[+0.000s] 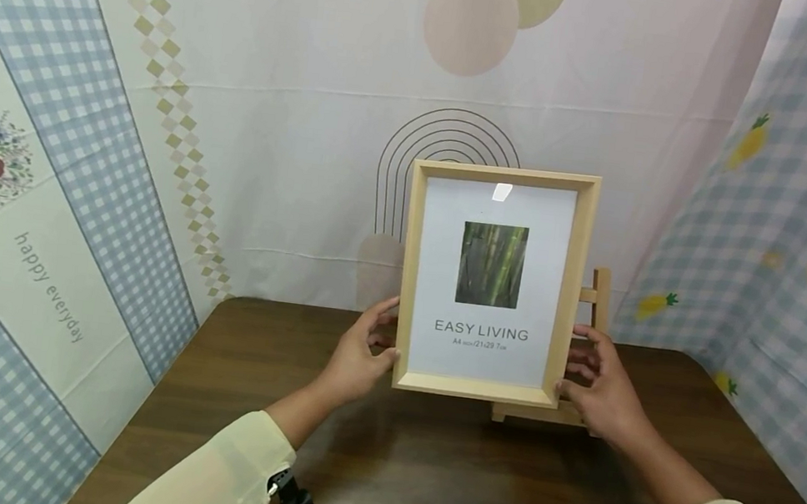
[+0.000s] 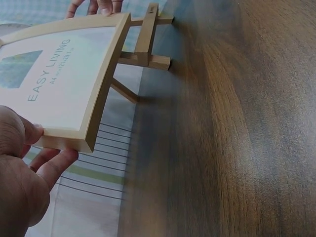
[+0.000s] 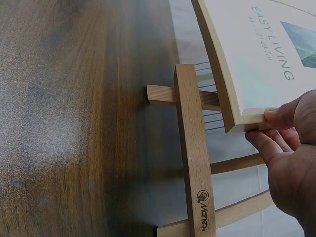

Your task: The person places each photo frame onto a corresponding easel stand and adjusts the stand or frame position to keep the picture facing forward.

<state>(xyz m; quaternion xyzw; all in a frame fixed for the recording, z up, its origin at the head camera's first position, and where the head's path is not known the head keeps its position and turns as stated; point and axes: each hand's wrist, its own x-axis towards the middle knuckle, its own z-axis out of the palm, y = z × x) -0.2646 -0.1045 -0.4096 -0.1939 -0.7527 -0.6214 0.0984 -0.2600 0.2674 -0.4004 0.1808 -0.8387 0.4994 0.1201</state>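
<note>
Between both hands stands an upright picture frame (image 1: 491,275) with a light wood border, a bamboo photo and the words "EASY LIVING". The left hand (image 1: 360,358) grips its lower left edge, thumb at the front and fingers on the side. On the opposite edge, the right hand (image 1: 604,392) pinches the lower right corner, as the right wrist view also shows. Behind the picture frame is a small wooden easel (image 3: 190,133), mostly covered by it in the head view. The frame's bottom edge is above the easel's lower ledge (image 1: 542,415); whether they touch I cannot tell.
The easel stands on a dark brown wooden table (image 1: 405,488). A white patterned cloth (image 1: 293,163) hangs behind the table, with blue checked cloth (image 1: 786,274) at the right and more checked cloth at the left. Each wrist wears a black camera strap.
</note>
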